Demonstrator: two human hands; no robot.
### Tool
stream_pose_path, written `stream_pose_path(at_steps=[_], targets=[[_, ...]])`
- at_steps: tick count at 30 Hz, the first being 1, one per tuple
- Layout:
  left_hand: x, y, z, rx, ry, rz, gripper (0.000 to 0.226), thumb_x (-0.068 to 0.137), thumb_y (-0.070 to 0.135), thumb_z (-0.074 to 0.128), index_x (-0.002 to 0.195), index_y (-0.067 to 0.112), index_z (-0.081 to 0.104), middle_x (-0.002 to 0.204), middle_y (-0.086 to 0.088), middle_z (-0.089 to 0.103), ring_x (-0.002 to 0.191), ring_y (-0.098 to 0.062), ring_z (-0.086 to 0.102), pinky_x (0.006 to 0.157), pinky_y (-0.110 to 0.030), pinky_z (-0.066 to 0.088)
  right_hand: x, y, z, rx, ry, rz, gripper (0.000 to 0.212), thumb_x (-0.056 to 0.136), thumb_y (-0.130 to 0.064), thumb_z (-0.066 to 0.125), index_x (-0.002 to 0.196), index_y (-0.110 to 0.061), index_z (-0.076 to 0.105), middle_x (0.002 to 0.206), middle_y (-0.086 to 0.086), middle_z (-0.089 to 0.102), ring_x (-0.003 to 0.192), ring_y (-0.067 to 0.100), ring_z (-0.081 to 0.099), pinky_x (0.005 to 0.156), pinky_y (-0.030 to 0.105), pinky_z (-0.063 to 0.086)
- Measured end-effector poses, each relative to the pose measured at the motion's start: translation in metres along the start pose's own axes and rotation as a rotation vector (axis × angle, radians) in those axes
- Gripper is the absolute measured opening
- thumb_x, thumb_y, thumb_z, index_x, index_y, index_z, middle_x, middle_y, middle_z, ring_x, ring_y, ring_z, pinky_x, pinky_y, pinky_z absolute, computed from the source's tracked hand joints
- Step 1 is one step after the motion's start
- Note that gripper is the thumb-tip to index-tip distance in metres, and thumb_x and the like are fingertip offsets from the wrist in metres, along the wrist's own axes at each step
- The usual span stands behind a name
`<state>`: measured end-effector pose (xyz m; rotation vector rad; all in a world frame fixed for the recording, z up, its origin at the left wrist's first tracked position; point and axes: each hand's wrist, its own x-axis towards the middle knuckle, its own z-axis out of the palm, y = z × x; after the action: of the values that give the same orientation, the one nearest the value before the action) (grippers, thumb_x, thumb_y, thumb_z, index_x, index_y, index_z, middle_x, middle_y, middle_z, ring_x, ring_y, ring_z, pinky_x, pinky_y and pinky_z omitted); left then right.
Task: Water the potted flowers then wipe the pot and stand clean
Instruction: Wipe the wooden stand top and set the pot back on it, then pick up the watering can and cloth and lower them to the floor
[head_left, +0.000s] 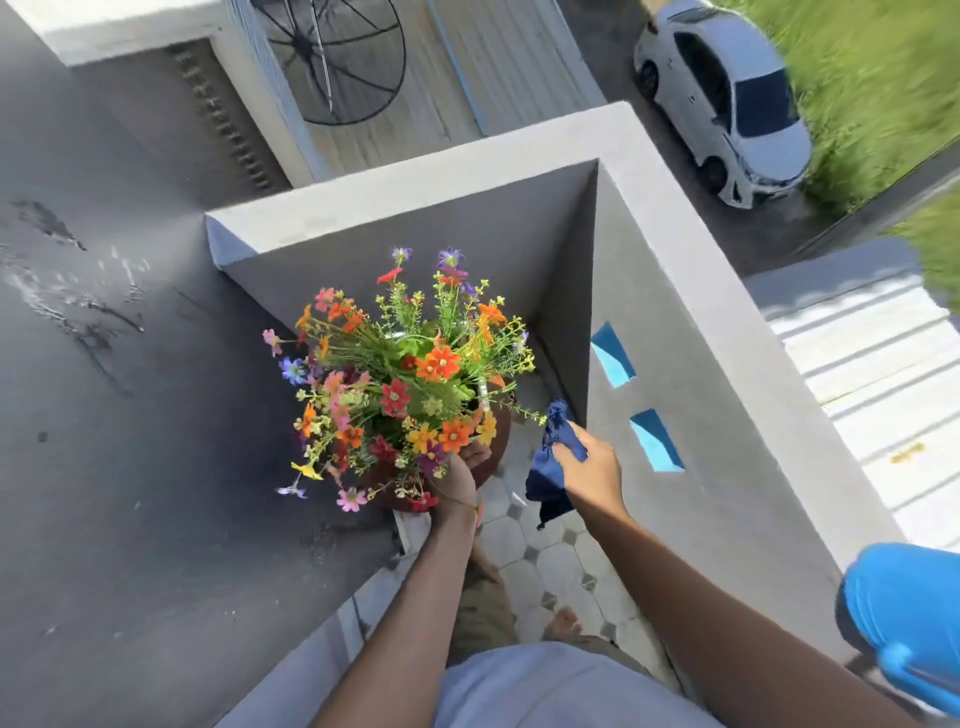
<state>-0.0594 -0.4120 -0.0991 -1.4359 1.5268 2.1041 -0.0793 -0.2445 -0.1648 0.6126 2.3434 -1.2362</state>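
Note:
A bunch of mixed orange, red, pink and purple flowers (400, 384) fills a reddish-brown pot (496, 441) in the corner of a balcony. The blooms hide most of the pot, and the stand under it is hidden. My left hand (460, 483) grips the pot's near rim under the flowers. My right hand (587, 462) is just right of the pot, holding a crumpled dark blue cloth (550, 467) that hangs down beside the pot's side. Whether the cloth touches the pot, I cannot tell.
A blue plastic watering can (909, 618) sits on top of the grey parapet wall (691, 291) at the right. The wall closes in the corner on two sides. Tiled floor (550, 561) runs below. A white car (727, 98) is parked far below.

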Motion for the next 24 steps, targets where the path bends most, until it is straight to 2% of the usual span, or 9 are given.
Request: stream_pose_path(at_steps=[2, 5, 6, 8, 11, 14, 16, 20, 24], targets=[[0.005, -0.010, 0.001, 0.026, 0.018, -0.105, 0.048, 0.107, 0.025, 0.021, 0.076, 0.019, 0.056, 0.077, 0.003, 0.054, 0.058, -0.009, 0.041, 0.047, -0.009, 0.042, -0.012, -0.007, -0.002, 0.057, -0.018, -0.003, 0.025, 0.084, -0.037, 0.054, 0.105, -0.031, 0.066, 0.098, 0.010, 0.066, 0.082, 0.018, 0.061, 0.081, 0.033, 0.052], [0.012, -0.023, 0.001, 0.058, 0.036, -0.198, 0.041, 0.107, 0.032, 0.021, 0.089, 0.015, 0.054, 0.076, -0.001, 0.049, 0.054, 0.000, 0.044, 0.028, -0.003, 0.028, -0.022, -0.006, -0.009, 0.166, -0.029, -0.012, 0.035, 0.085, -0.041, 0.056, 0.119, -0.039, 0.065, 0.109, 0.000, 0.068, 0.098, 0.016, 0.067, 0.091, 0.037, 0.055], [0.015, -0.028, 0.004, 0.056, 0.051, -0.179, 0.043, 0.107, 0.032, 0.020, 0.089, 0.014, 0.055, 0.085, -0.005, 0.055, 0.057, 0.001, 0.050, 0.033, -0.003, 0.032, -0.025, -0.001, -0.013, 0.186, -0.041, -0.023, 0.034, 0.086, -0.040, 0.057, 0.119, -0.040, 0.065, 0.111, -0.003, 0.069, 0.099, 0.015, 0.067, 0.093, 0.038, 0.055], [0.021, -0.036, 0.005, 0.031, 0.054, -0.131, 0.050, 0.106, 0.037, 0.019, 0.103, 0.006, 0.058, 0.113, -0.003, 0.061, 0.092, -0.005, 0.057, 0.070, -0.008, 0.039, -0.033, 0.007, -0.021, 0.233, -0.050, -0.028, 0.033, 0.087, -0.036, 0.058, 0.119, -0.040, 0.066, 0.111, -0.006, 0.071, 0.101, 0.014, 0.068, 0.094, 0.037, 0.055], [0.021, -0.039, 0.004, -0.040, 0.041, -0.098, 0.050, 0.106, 0.040, 0.017, 0.121, 0.010, 0.053, 0.089, 0.000, 0.068, 0.099, -0.014, 0.058, 0.089, -0.024, 0.034, -0.043, 0.012, -0.038, 0.295, -0.046, -0.015, 0.030, 0.089, -0.029, 0.059, 0.117, -0.034, 0.068, 0.108, -0.005, 0.073, 0.103, 0.019, 0.068, 0.094, 0.039, 0.055], [-0.002, -0.046, 0.010, -0.009, 0.017, -0.019, 0.035, 0.105, 0.037, 0.031, 0.109, 0.009, 0.051, 0.076, 0.001, 0.063, 0.056, -0.009, 0.064, 0.059, -0.027, 0.052, -0.054, 0.010, -0.057, 0.373, -0.010, -0.013, 0.035, 0.092, -0.023, 0.061, 0.126, -0.029, 0.064, 0.114, -0.002, 0.071, 0.106, 0.021, 0.066, 0.097, 0.040, 0.053], [-0.024, -0.054, 0.026, 0.065, 0.004, 0.033, 0.036, 0.101, 0.044, 0.040, 0.099, 0.008, 0.046, 0.075, -0.006, 0.055, 0.040, -0.010, 0.057, 0.040, -0.024, 0.047, -0.064, 0.007, -0.073, 0.416, 0.021, -0.024, 0.040, 0.093, -0.022, 0.063, 0.132, -0.025, 0.061, 0.121, -0.002, 0.069, 0.109, 0.019, 0.065, 0.100, 0.040, 0.051], [-0.075, -0.059, 0.065, 0.269, -0.071, 0.129, 0.039, 0.101, 0.042, 0.039, 0.076, 0.013, 0.048, 0.065, -0.007, 0.051, 0.042, -0.018, 0.043, 0.042, -0.024, 0.035, -0.085, 0.001, -0.119, 0.442, 0.105, -0.120, 0.043, 0.092, -0.025, 0.065, 0.135, -0.024, 0.059, 0.126, -0.006, 0.067, 0.113, 0.015, 0.064, 0.103, 0.042, 0.050], [-0.125, -0.044, 0.110, 0.228, -0.204, 0.226, 0.034, 0.100, 0.041, 0.043, 0.081, 0.017, 0.056, 0.064, 0.001, 0.055, 0.041, -0.012, 0.040, 0.041, -0.020, 0.029, -0.118, -0.012, -0.189, 0.550, 0.158, -0.256, 0.039, 0.092, -0.019, 0.067, 0.130, -0.023, 0.064, 0.116, -0.007, 0.073, 0.107, 0.012, 0.069, 0.096, 0.040, 0.055]])
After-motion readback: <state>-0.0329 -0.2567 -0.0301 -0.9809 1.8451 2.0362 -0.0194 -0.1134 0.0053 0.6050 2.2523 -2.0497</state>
